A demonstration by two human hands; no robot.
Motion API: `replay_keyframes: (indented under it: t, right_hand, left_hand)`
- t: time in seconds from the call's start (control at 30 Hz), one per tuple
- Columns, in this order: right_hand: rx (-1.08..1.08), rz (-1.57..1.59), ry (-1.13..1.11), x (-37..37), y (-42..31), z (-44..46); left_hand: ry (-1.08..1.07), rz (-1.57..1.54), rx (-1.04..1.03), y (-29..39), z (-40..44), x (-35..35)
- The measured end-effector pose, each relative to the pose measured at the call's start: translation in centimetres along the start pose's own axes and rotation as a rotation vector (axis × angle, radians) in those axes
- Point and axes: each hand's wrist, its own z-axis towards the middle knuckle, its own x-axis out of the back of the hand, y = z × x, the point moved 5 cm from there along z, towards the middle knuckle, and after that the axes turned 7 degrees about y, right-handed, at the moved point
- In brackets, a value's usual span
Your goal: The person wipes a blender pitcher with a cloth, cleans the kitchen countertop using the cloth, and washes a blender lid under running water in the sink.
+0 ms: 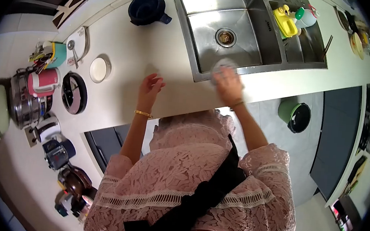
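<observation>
My right hand (228,85) presses down on a greyish, crumpled cloth (223,64) at the front rim of the steel sink (193,54). The cloth is smeared by motion, and my palm hides part of it. My left hand (150,90) hovers over the white countertop (171,74), fingers loosely bent and apart, with nothing visible in it. To its left stands a small white bowl (99,70). A dark blue colander or basin (146,9) with a handle sits near the back of the counter.
A yellow bottle (285,22) and a white bottle with a green cap (307,17) stand by the smaller sink basin. Left are a pink kettle (44,82), a round black-rimmed lid (74,92) and a steel pot (21,97). A green bin (287,110) stands on the floor.
</observation>
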Motion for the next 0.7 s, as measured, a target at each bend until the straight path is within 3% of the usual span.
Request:
replay_keyframes:
  t: [0.07, 0.13, 0.17, 0.2, 0.23, 0.33, 0.43, 0.47, 0.5, 0.53, 0.6, 0.7]
  right_hand:
    - [-0.068, -0.110, 0.098, 0.9, 7.2, -1.0]
    - [-0.089, -0.219, 0.356, 1.9, 14.4, -2.0]
    - [-0.139, -0.157, 0.318, 3.6, 17.0, -1.5]
    - [-0.331, -0.048, 0.245, 3.6, 20.4, -1.3]
    - [-0.304, -0.086, 0.433, 5.6, 19.7, -0.5]
    - [-0.105, 0.039, 0.576, 7.0, 13.3, 1.8]
    - [0.152, 0.137, 0.311, 3.2, 0.8, 2.0]
    - [0.323, 0.127, 0.253, -1.6, -2.7, 0.4]
    - [0.391, 0.390, 0.311, 0.5, -7.6, -0.6]
    - [0.450, 0.303, 0.145, -0.3, -11.5, -1.6]
    - [0.408, 0.275, -0.032, -5.0, -15.0, -3.5]
    - [0.367, 0.301, -0.120, -4.0, -14.3, -3.7]
  left_hand:
    - [-0.015, 0.004, -0.007, -0.5, -0.7, -0.9]
    - [-0.034, -0.002, 0.013, -1.0, -1.3, -1.5]
    - [-0.024, -0.012, 0.008, -1.1, -1.5, -1.5]
    - [-0.007, -0.029, -0.001, -1.3, -1.9, -1.3]
    - [0.012, -0.047, -0.008, -1.5, -2.3, -1.0]
    - [0.100, -0.091, 0.014, -2.1, -3.8, 0.3]
    - [0.151, -0.112, 0.013, -2.3, -6.6, 1.4]
    - [0.165, -0.138, 0.017, -2.7, -7.6, 1.8]
    - [0.161, -0.144, 0.026, -3.3, -8.5, 2.1]
    - [0.187, -0.161, 0.029, -4.1, -9.5, 2.7]
    - [0.240, -0.190, 0.041, -5.4, -11.6, 3.4]
    - [0.285, -0.250, 0.102, -8.5, -14.3, 5.1]
